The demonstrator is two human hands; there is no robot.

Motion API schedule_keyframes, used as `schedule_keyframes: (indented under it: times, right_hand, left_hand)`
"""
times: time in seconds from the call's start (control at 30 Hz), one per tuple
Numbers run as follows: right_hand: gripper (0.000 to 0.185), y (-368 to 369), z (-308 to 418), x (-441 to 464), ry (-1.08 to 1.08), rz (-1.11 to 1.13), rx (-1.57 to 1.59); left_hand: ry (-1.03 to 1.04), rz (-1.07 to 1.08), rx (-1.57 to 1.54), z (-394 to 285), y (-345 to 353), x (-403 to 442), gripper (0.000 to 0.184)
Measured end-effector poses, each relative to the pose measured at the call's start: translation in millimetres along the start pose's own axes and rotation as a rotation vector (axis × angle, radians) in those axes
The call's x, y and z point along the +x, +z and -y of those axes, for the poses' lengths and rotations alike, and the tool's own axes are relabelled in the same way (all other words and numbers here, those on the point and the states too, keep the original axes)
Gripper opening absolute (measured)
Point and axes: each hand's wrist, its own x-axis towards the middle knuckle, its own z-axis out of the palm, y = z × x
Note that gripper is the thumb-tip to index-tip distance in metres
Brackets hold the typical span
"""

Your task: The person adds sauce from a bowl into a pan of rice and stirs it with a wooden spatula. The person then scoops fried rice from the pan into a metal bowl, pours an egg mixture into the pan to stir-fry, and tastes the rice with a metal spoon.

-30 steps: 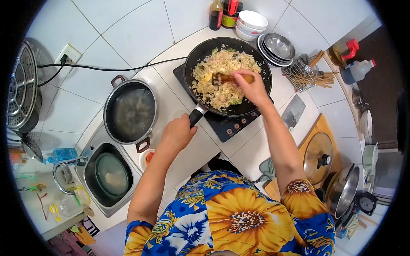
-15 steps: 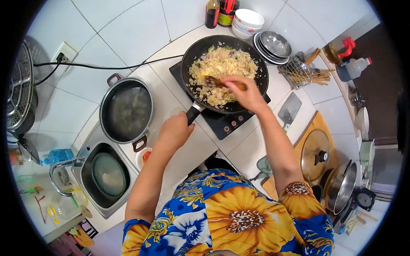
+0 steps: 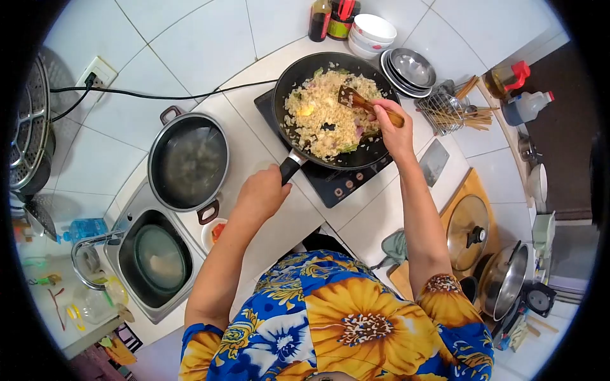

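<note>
A black frying pan [image 3: 372, 152] rests on an induction cooker [image 3: 346, 185], full of fried rice [image 3: 333, 117] with bits of egg, green and purple vegetable. My left hand [image 3: 262, 195] is closed around the pan's handle [image 3: 291, 166]. In my right hand [image 3: 395, 130] is a wooden spatula [image 3: 359, 100], its slotted blade over the rice on the pan's far right side. Whether the blade touches the rice I cannot tell.
Left of the cooker stands a pot of liquid [image 3: 189, 162], beside the sink [image 3: 152, 305]. At right are a cleaver [image 3: 434, 163], a cutlery basket [image 3: 445, 111], a glass lid [image 3: 469, 232] on a cutting board and stacked bowls [image 3: 373, 28]. A black cord [image 3: 159, 98] crosses behind.
My right hand has moved right with the spatula, whose blade went from the rice's left-middle to its upper right. A small dark gap now shows in the rice. My left hand stays on the handle.
</note>
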Motion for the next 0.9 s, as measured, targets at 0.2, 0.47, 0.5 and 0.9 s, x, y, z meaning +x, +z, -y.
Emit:
schedule_keyframes:
  times: [0.2, 0.47, 0.5, 0.9]
  right_hand:
    - [0.017, 20, -17, 5, 0.207, 0.099, 0.121]
    - [0.018, 12, 9, 9, 0.195, -0.032, 0.156]
    - [0.018, 12, 9, 11, 0.185, -0.056, 0.134]
    - [0.021, 2, 9, 24, 0.365, -0.110, 0.194]
  left_hand:
    - [-0.043, 0.038, -0.006, -3, -5, -1, 0.032]
    - [-0.030, 0.029, -0.031, 1, -5, -1, 0.031]
    - [-0.023, 0.027, -0.030, 1, -4, 0, 0.031]
    - [-0.017, 0.020, -0.027, 5, -1, 2, 0.032]
